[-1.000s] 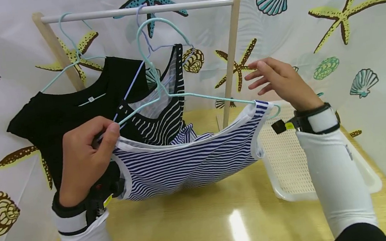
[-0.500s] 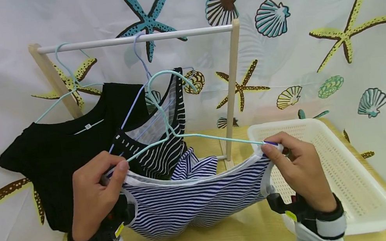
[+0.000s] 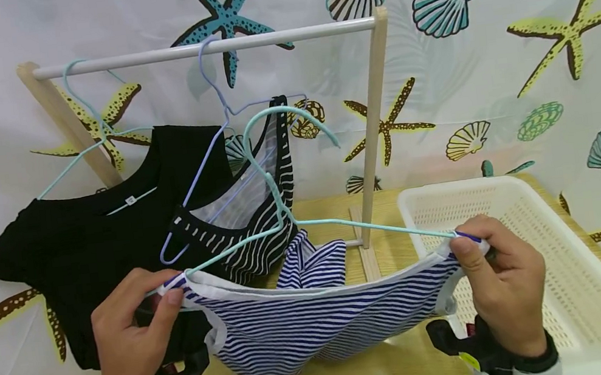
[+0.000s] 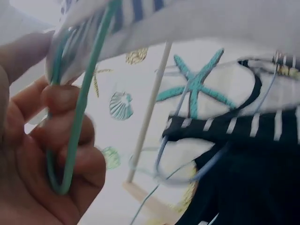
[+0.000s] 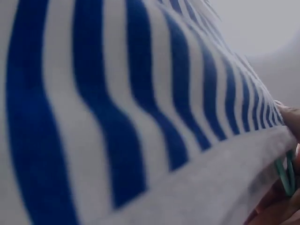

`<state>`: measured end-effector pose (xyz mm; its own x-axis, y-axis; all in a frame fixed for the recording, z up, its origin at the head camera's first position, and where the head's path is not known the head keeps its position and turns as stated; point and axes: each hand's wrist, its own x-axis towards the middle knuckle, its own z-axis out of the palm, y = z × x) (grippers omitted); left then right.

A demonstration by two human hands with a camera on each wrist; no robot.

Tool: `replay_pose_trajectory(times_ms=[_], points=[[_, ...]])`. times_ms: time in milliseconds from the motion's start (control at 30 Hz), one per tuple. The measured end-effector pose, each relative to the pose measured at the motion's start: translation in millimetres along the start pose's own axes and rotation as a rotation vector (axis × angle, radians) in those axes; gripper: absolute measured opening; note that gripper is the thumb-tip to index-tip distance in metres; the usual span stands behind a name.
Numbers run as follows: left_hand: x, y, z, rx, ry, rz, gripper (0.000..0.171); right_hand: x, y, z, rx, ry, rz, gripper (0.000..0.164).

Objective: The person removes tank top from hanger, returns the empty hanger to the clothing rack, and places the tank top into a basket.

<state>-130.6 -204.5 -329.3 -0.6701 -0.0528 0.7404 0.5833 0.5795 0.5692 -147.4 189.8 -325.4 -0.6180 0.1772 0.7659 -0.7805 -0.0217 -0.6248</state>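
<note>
A blue-and-white striped tank top [image 3: 314, 314] with white trim hangs by its straps from a mint-green hanger [image 3: 273, 184]. My left hand [image 3: 134, 333] pinches the left strap on the hanger's end between thumb and fingers. In the left wrist view, the hanger's looped end [image 4: 77, 122] runs down across the curled fingers. On the other side, my right hand [image 3: 502, 276] pinches the right strap and hanger end. Striped cloth [image 5: 140, 93] fills most of the right wrist view, with a bit of green hanger at its right edge. The hanger's hook stands up, apart from the rail.
A rack with a white rail [image 3: 284, 36] and wooden posts stands behind. On it hang a black T-shirt [image 3: 119, 243] and a black striped tank top [image 3: 251, 241] on a lilac hanger [image 3: 217, 129]. A white perforated basket [image 3: 566, 306] sits at the right on the wooden table [image 3: 391, 263].
My right hand has come down from the air and taken hold of the right strap and hanger end. My left hand shifted its grip outward, and the hanger moved lower against the rack.
</note>
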Motion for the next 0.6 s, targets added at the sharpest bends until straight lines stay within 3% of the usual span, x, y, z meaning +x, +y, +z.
replay_pose_trajectory(times_ms=[133, 267, 600], points=[[4.4, 0.4, 4.4, -0.048, 0.02, 0.034, 0.01, 4.6, 0.4, -1.4, 0.001, -0.01, 0.026, 0.003], [5.5, 2.3, 5.5, -0.051, 0.042, 0.026, 0.01, 3.1, 2.7, -4.0, -0.052, -0.034, 0.087, 0.007], [1.4, 5.3, 8.9, -0.051, 0.085, 0.013, 0.012, 2.0, -3.2, -3.2, -0.364, -0.066, 0.258, 0.008]])
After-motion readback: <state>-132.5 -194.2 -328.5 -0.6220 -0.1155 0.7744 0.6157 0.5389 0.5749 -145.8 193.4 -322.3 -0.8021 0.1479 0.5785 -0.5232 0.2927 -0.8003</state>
